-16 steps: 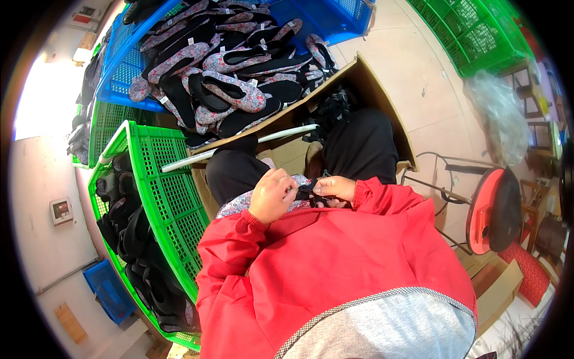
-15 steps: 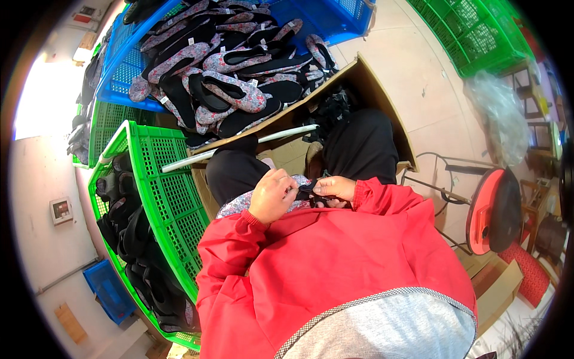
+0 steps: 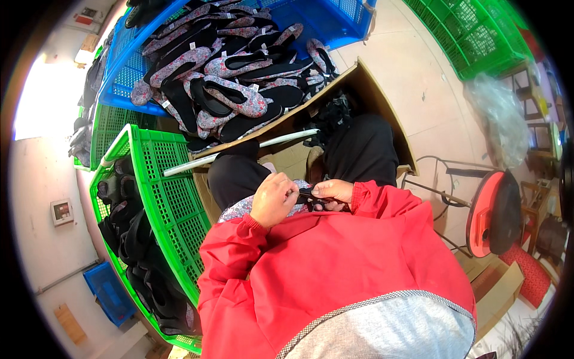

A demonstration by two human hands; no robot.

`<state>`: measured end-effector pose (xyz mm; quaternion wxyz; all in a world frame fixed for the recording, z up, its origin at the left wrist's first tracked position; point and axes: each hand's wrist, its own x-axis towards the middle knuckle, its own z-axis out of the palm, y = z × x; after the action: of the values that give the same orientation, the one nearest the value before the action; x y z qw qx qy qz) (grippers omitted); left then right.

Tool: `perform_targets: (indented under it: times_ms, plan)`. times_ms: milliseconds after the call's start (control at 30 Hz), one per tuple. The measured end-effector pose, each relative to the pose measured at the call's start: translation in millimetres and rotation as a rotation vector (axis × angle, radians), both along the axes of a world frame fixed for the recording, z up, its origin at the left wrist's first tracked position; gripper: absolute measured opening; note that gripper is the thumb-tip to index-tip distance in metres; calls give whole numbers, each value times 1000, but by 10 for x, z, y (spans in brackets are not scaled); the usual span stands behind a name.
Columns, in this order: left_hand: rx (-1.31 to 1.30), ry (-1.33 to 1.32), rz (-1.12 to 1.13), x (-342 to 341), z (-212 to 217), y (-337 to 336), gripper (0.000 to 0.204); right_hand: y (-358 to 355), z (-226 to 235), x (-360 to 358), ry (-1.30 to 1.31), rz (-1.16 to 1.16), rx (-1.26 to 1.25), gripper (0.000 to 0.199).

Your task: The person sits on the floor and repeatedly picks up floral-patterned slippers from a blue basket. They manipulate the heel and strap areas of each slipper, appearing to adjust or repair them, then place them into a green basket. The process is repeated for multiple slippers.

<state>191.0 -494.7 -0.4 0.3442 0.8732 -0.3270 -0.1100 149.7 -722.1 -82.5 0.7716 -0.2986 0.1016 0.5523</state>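
Observation:
In my lap lies a floral-patterned slipper [image 3: 240, 206], grey with pink and red, partly covered by my hands and sleeve. My left hand [image 3: 272, 199] is closed, thumb and forefinger pinching a dark edge at the slipper. Close beside it, my right hand [image 3: 335, 192] is also closed, its fingers bent round something black and narrow [image 3: 306, 195] that spans the small gap between both hands. Whether that black thing is slipper trim or a small tool cannot be made out. The red sleeves reach to both wrists.
Ahead, a blue crate [image 3: 332, 23] holds a heap of floral slippers [image 3: 236, 94]. A cardboard box [image 3: 382, 99] with black scraps stands around my knees, a white rod [image 3: 239, 152] across it. Left is a green crate [image 3: 173, 203] of dark slippers; right, a round-seated stool [image 3: 485, 212].
My hands stay close together over the lap, with only slight finger shifts. The whole view has moved very slightly.

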Motion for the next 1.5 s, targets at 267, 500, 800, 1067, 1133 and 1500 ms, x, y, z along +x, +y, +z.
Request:
perform_targets:
  times_ms: [267, 500, 800, 1067, 1133, 1500]
  plan:
    - [-72, 122, 382, -24, -84, 23, 5, -101, 59, -66, -75, -1, -11, 25]
    - [-224, -10, 395, -5, -91, -27, 10, -148, 44, -174, -169, -276, -64, 21]
    - [61, -150, 16, -48, -4, -51, 17, -8, -31, -233, -741, -211, -497, 23]
    - [179, -173, 14, -93, -21, -63, 10, -7, 229, -171, -930, 0, -794, 30]
    - [179, -181, 15, -94, -27, -65, 9, -6, 281, -154, -986, 34, -845, 31]
    - [176, -208, 12, -97, -38, -61, 8, 12, 276, -142, -1084, 27, -879, 29]
